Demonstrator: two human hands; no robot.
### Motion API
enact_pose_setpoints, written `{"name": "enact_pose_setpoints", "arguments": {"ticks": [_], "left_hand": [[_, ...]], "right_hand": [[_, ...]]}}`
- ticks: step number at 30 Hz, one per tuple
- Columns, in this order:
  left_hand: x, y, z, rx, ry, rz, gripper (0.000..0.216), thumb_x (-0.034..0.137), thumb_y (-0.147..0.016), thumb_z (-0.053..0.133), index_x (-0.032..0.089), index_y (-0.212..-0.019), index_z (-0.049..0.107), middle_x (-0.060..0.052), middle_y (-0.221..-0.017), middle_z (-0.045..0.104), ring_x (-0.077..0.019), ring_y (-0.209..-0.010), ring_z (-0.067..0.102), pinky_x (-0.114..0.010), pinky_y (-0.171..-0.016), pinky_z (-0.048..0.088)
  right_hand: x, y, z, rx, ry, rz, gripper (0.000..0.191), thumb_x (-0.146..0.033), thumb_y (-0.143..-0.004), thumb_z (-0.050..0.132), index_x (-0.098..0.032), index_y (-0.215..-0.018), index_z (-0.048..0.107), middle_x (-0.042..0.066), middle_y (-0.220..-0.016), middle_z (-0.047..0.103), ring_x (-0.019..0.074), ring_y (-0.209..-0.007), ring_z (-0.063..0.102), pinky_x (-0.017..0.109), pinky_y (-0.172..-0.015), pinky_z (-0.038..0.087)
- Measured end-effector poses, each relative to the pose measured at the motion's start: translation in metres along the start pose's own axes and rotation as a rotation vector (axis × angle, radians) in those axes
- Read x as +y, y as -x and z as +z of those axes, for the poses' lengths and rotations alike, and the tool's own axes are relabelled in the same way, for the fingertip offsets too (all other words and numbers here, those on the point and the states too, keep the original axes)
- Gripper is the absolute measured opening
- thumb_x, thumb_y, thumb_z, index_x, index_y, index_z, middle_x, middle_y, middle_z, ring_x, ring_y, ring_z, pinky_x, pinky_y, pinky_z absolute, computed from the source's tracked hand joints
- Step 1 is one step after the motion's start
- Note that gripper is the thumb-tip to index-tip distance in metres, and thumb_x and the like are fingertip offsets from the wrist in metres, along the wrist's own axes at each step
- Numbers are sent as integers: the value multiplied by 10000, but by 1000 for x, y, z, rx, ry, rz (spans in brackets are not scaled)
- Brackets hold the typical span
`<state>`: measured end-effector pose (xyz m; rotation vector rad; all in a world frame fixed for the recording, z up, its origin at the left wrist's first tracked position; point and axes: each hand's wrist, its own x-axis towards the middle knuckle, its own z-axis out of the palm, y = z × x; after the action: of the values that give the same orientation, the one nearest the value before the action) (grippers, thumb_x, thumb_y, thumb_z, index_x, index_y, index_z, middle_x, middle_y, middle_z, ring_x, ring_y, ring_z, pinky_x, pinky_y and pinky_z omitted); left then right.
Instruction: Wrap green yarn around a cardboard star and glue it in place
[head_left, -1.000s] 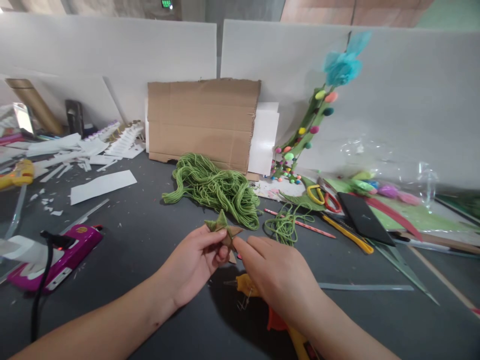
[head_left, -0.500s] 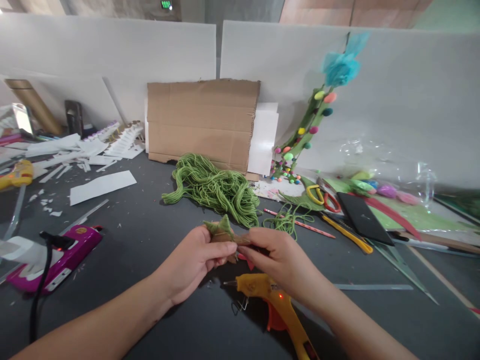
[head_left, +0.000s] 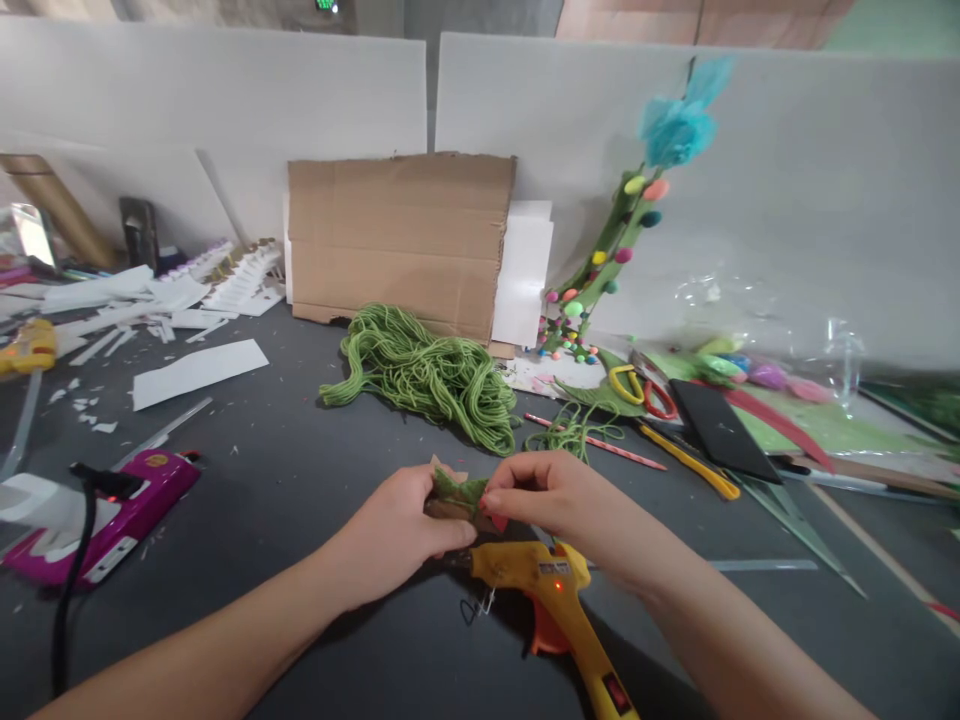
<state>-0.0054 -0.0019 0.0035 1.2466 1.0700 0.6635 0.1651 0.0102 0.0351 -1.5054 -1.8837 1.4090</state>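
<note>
My left hand [head_left: 394, 522] is closed on a small cardboard piece partly wrapped in green yarn [head_left: 459, 490], its thumb lying along the lower edge. At the right end of this piece, the fingertips of my right hand [head_left: 559, 492] are pinched together against it; whether they grip the yarn or the cardboard is hidden. A bit of pink-red material [head_left: 498, 521] shows under the right fingertips, its kind unclear. Just below both hands lies a yellow hot glue gun [head_left: 525, 566] with a lit red light. Behind them rests a heap of green yarn [head_left: 427, 375].
A magenta power strip [head_left: 142, 510] with plugs and a second glue gun [head_left: 30, 347] are at left, near white paper scraps [head_left: 199, 373]. Cardboard [head_left: 397, 245] leans at the back. Scissors [head_left: 643, 390], a yellow cutter [head_left: 694, 463] and a set square [head_left: 799, 535] lie right.
The yarn-wrapped piece has been turned and tilted between my hands, its pointed top now lower. My right fingers have shifted along its right end. The view has moved slightly.
</note>
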Motion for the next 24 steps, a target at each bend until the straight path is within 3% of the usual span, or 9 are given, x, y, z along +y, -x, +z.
{"name": "enact_pose_setpoints", "arguments": {"ticks": [5, 9, 14, 18, 24], "left_hand": [[-1, -3, -1, 66, 39, 20, 115, 129, -648, 593, 179, -648, 490, 70, -537, 447, -95, -498, 392, -217, -502, 293], [-2, -5, -1, 98, 194, 18, 112, 150, -652, 620, 168, -657, 509, 70, -536, 444, -85, -493, 370, -215, -501, 279], [-4, -6, -2, 19, 475, -22, 124, 115, -639, 636, 140, -600, 521, 51, -552, 468, -61, -487, 363, -191, -489, 288], [-6, -8, -5, 17, 642, -95, 126, 91, -652, 658, 110, -587, 551, 37, -548, 478, -39, -487, 394, -157, -511, 335], [-4, -9, -10, -3, 787, -86, 202, 105, -681, 671, 119, -556, 514, 38, -516, 453, -40, -479, 400, -150, -484, 339]], "right_hand": [[-6, 1, 8, 138, 126, -102, 146, -160, -763, 527, -164, -649, 619, -25, -585, 560, 95, -527, 460, 204, -492, 331], [-4, 9, 21, 304, 448, -357, 174, -123, -789, 499, -184, -682, 622, -15, -635, 547, 120, -580, 499, 222, -519, 345], [6, 13, 34, 425, 918, -666, 226, -115, -847, 429, -172, -676, 565, 7, -624, 505, 139, -537, 457, 263, -500, 303], [10, 12, 36, 451, 1132, -755, 166, -73, -804, 459, -174, -720, 561, 19, -628, 529, 160, -519, 448, 282, -472, 264], [11, 10, 33, 496, 1173, -825, 170, -48, -804, 424, -143, -836, 561, 27, -631, 547, 171, -523, 480, 276, -461, 269]]}}
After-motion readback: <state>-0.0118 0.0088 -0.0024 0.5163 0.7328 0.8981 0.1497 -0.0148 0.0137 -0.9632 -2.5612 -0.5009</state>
